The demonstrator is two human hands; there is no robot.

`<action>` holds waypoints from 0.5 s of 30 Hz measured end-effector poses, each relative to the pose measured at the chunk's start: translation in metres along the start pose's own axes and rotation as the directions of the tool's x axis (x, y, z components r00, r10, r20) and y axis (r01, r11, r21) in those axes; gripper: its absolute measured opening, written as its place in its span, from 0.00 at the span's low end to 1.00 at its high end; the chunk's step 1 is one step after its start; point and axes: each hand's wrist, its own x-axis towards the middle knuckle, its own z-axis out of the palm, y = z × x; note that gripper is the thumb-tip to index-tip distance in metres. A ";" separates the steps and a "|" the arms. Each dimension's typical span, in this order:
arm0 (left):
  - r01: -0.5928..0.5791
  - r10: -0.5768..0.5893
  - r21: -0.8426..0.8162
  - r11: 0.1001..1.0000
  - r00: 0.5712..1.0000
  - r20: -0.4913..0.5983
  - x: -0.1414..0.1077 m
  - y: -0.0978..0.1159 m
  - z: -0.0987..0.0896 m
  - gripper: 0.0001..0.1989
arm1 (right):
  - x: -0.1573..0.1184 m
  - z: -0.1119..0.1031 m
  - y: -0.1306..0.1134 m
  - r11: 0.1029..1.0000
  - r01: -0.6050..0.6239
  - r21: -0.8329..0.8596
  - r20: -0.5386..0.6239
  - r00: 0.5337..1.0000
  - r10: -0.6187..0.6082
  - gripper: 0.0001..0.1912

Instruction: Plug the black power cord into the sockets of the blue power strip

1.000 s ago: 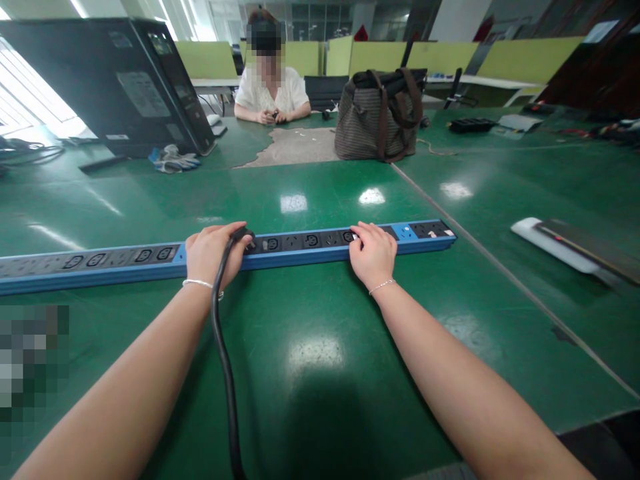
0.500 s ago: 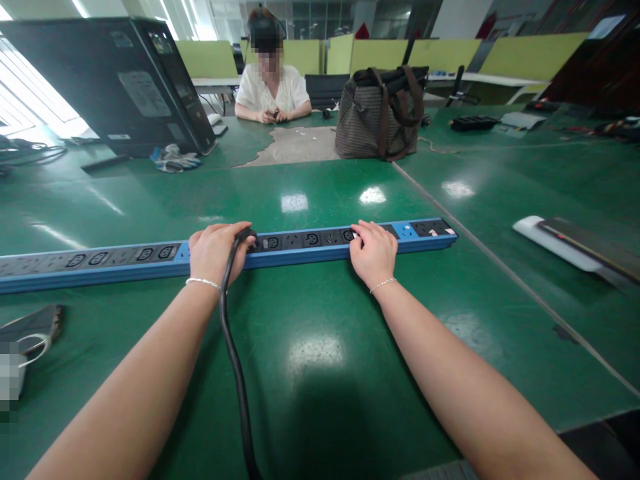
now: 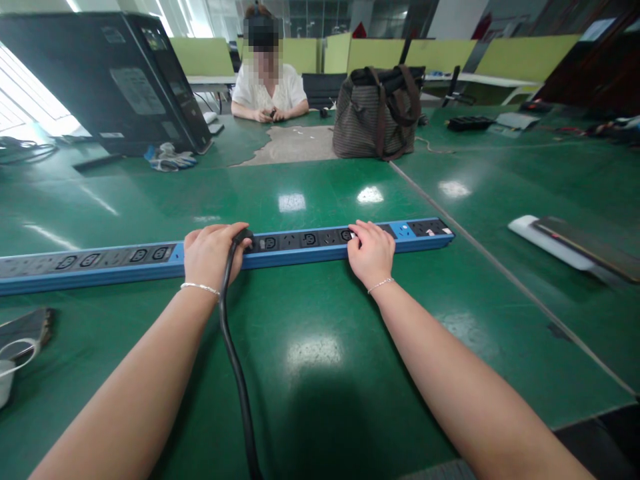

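A long blue power strip (image 3: 295, 257) with black sockets lies across the green table. My left hand (image 3: 213, 253) is closed on the black plug (image 3: 243, 235) of a thick cable, at the strip's top face left of the middle. From the plug the black cable (image 3: 234, 353) runs down toward the near table edge. My right hand (image 3: 371, 252) wraps round the strip farther right, its fingers over the top face. The plug's front end is hidden, so how far it sits in a socket cannot be told.
Behind the strip stand a black computer case (image 3: 145, 87), gloves (image 3: 170, 159) and a striped bag (image 3: 373, 120). A person (image 3: 270, 93) sits across the green table (image 3: 320, 200). A white and dark object (image 3: 575, 247) lies right, a phone-like item (image 3: 25, 327) left.
The whole view has shifted slightly, with the scene a little farther left. Both hands keep their places on the strip and plug.
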 end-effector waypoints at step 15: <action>0.003 -0.003 0.018 1.000 1.000 0.000 -0.018 0.003 0.001 0.22 | 0.000 0.001 0.000 1.000 0.003 -0.008 0.003 1.000 -0.003 0.19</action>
